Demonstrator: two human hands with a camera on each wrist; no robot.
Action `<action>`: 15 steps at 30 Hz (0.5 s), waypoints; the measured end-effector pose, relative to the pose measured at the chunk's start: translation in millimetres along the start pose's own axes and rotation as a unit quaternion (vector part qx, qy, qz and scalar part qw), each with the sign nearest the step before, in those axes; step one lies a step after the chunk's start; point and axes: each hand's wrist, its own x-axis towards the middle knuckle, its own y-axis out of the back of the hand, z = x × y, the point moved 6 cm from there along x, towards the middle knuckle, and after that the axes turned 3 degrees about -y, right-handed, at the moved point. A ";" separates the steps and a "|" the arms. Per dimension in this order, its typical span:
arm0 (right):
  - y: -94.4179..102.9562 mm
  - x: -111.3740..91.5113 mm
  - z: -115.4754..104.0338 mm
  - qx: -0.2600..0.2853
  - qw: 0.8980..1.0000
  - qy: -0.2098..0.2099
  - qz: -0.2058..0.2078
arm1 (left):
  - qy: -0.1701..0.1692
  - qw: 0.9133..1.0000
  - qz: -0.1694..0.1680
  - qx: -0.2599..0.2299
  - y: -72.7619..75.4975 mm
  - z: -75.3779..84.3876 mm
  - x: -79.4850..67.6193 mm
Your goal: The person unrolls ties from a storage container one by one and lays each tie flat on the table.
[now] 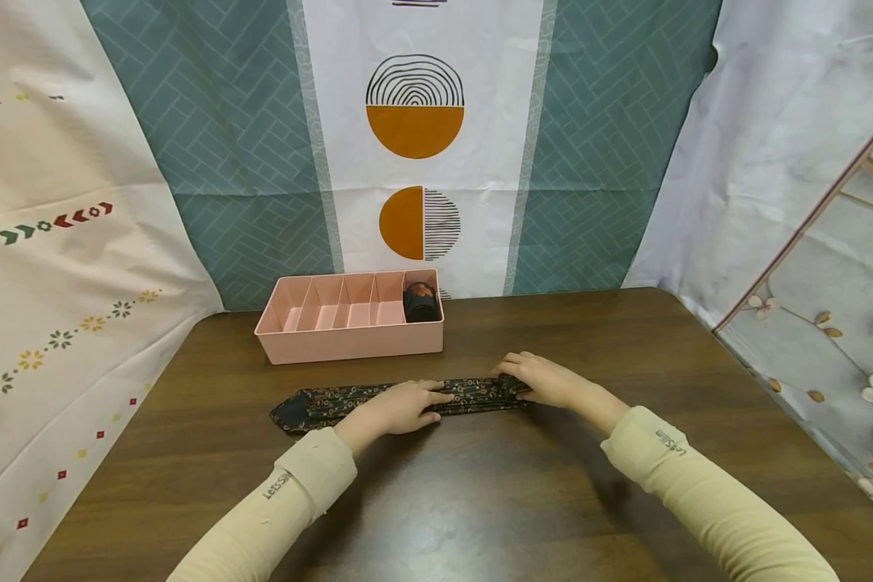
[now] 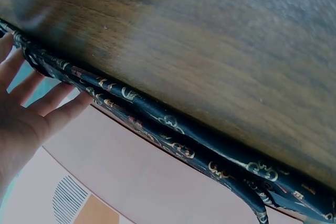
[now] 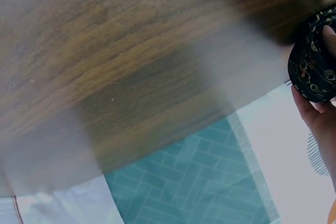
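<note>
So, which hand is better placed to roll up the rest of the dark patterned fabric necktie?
Likely the right hand: its fingers hold the rolled end of the long, dark, gold-patterned fabric necktie. The left hand rests on the unrolled stretch, so it seems better suited to steadying that.

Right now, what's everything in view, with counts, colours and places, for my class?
Table: 1, brown, foreground
Tie: 1, dark with gold, on the table, right end rolled
Tray: 1, pink, beyond the tie
Small item: 1, black and reddish, in the tray's right-end compartment
Front cloth: 1, teal and white, behind the table
Left cloth: 1, cream, table's left
Right cloth: 1, whitish, table's right
Sleeves: 2, cream, bottom of head view
Left hand: 1, bare, on the tie
Right hand: 1, bare, holding the rolled end
</note>
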 end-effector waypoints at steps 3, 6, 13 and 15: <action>-0.8 -0.8 1.3 0.000 1.000 0.000 -0.002 | 0.001 1.000 0.000 0.000 -0.4 0.0 0.0; -1.1 -1.6 2.5 0.001 1.000 -0.001 -0.003 | 0.001 1.000 0.000 0.001 -0.8 -0.3 0.2; -0.1 -2.9 3.5 0.000 1.000 0.000 -0.001 | 0.004 1.000 -0.002 0.000 -0.7 -0.4 -0.5; -0.4 -2.9 4.0 0.000 1.000 -0.002 -0.003 | 0.003 1.000 -0.002 0.000 -0.3 -0.6 -1.1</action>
